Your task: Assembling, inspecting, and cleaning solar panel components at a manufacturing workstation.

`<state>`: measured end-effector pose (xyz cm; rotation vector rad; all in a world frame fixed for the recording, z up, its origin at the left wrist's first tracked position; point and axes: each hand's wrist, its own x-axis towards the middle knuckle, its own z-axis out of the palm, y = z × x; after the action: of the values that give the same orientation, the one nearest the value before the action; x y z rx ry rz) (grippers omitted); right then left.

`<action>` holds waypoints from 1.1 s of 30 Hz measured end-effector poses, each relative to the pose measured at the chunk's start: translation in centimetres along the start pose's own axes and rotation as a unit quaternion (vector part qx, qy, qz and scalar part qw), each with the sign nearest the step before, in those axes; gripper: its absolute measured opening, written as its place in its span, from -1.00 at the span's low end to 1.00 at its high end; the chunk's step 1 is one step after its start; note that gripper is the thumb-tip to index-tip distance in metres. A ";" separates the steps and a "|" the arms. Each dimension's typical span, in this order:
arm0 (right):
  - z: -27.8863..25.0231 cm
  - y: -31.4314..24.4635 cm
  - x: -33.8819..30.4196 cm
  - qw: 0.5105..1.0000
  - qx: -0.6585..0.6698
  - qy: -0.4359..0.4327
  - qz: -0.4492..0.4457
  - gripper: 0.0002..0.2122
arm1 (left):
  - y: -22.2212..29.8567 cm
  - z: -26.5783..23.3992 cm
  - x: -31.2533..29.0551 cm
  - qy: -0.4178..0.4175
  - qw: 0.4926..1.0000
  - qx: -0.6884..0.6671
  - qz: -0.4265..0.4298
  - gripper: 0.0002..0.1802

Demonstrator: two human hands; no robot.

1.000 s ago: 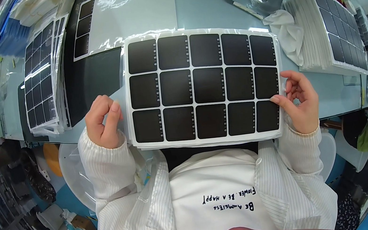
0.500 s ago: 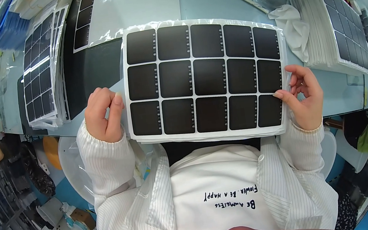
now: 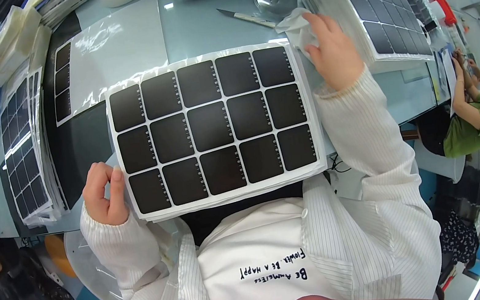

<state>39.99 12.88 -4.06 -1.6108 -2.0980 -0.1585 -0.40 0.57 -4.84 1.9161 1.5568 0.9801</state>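
The white laminated sheet of fifteen glossy black square cells (image 3: pixel 212 129) lies flat on the pale blue-grey table (image 3: pixel 203 25) in front of me, its near edge over my chest. My left hand (image 3: pixel 104 194) pinches its lower left corner between thumb and fingers. My right hand (image 3: pixel 334 52) is off the sheet, fingers closed on a crumpled white cloth (image 3: pixel 297 22) beside a stack of similar panels (image 3: pixel 384 16). Judging by that, wiping is only about to start; the cells look smooth, thin-gapped and evenly dark.
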 end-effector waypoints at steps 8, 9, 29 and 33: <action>2.2 2.6 0.9 0.999 0.016 0.032 -0.038 -0.81 | 1.0 -0.4 -1.2 0.022 0.999 -0.025 -0.041 -0.74; 0.2 1.2 1.2 0.999 0.019 0.024 -0.026 -0.80 | 1.3 -0.4 -1.4 0.032 0.998 -0.024 -0.047 -0.75; -0.8 -20.2 -3.7 0.810 0.266 -0.240 -0.464 -0.73 | -0.2 1.5 -3.0 0.066 0.984 -0.144 -0.083 -0.78; -0.8 -20.0 -3.3 0.833 0.229 -0.249 -0.438 -0.74 | 0.0 1.5 -2.9 0.068 0.984 -0.143 -0.079 -0.78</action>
<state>22.19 3.75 -0.81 -0.3300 -2.8382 0.4900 0.52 -2.11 -6.40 1.5336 1.5221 1.2124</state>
